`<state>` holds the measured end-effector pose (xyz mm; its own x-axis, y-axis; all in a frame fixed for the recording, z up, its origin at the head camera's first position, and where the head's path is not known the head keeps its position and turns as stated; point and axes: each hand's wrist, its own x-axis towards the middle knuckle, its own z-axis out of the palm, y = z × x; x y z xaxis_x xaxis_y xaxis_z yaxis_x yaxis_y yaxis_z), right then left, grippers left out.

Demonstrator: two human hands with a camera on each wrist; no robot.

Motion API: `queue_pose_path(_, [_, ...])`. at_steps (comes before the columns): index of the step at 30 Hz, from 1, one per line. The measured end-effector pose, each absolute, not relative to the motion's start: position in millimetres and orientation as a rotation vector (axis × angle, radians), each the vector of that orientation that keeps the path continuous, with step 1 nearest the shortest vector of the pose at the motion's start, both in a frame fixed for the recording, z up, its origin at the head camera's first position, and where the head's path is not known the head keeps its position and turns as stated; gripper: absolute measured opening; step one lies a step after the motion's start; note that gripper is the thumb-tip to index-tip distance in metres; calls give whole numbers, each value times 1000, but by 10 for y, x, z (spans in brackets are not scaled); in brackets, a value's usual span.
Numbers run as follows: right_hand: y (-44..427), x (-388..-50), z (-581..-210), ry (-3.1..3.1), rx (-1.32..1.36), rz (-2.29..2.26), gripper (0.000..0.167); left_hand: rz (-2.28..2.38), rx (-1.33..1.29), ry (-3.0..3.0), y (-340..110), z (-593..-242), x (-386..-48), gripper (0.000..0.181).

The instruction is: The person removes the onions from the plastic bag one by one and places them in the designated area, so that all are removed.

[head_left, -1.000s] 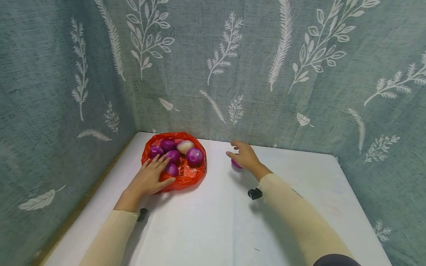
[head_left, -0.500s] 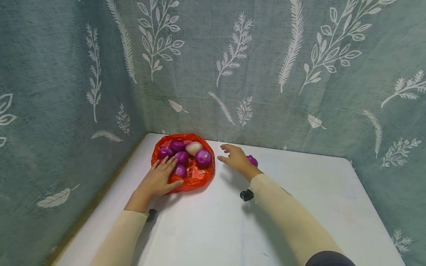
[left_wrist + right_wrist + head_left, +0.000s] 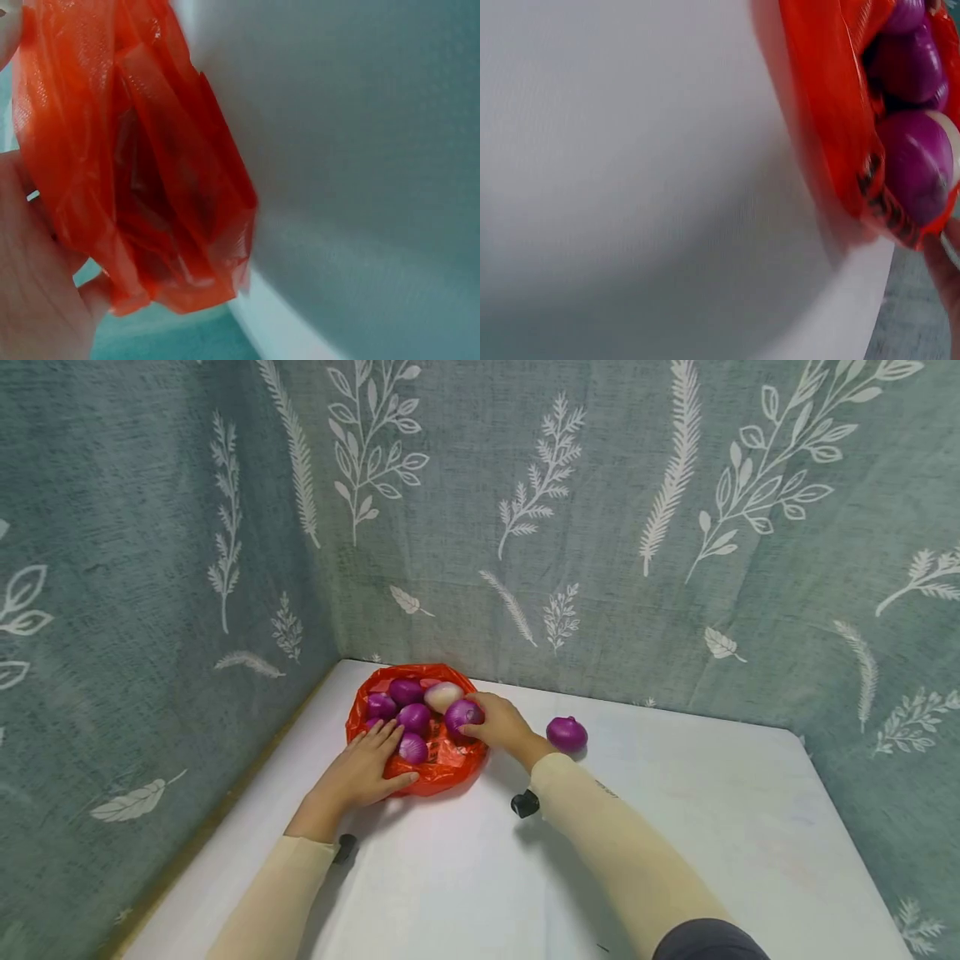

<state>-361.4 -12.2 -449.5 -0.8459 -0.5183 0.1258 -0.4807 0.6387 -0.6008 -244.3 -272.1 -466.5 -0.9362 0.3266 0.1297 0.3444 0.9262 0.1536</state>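
Observation:
A red plastic bag stands on the white table with its mouth wide, holding several purple onions and one whitish onion. My left hand rests on the bag's near left rim, fingers spread nearly straight over the onions. In the left wrist view its fingers lie along the bag's crinkled side. At the bag's right rim, my right hand holds a large purple onion, thumb in front and fingers curled behind. The right wrist view shows that onion still inside the bag, beside the rim.
One purple onion sits alone on the white table, right of my right hand. Patterned green-grey cloth hangs behind the table and along its left side. A dark wrist device sits under my right cuff.
My right hand has left the lone onion on the table, moved left to the bag and closed round an onion there. My left hand has stayed on the bag. The head view has shifted slightly.

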Motion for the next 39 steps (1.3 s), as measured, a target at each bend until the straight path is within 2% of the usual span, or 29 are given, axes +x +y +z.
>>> queue_pose_path(12, [-134,-3583,-4701,2737,-743,-897,93,-347,-494,-2970,-2684,-4637,-2460,96])
queue_pose_path(19, [-54,-3505,-4723,2752,-670,-761,91,-286,-367,-3032,-2707,-4654,-2440,100])
queue_pose_path(30, [78,-3419,-4676,2753,-658,-689,84,-284,-437,-3005,-2655,-4563,-2420,94])
queue_pose_path(39, [242,-3358,-4662,2723,-706,-623,84,-263,-458,-3001,-2559,-4538,-2298,91])
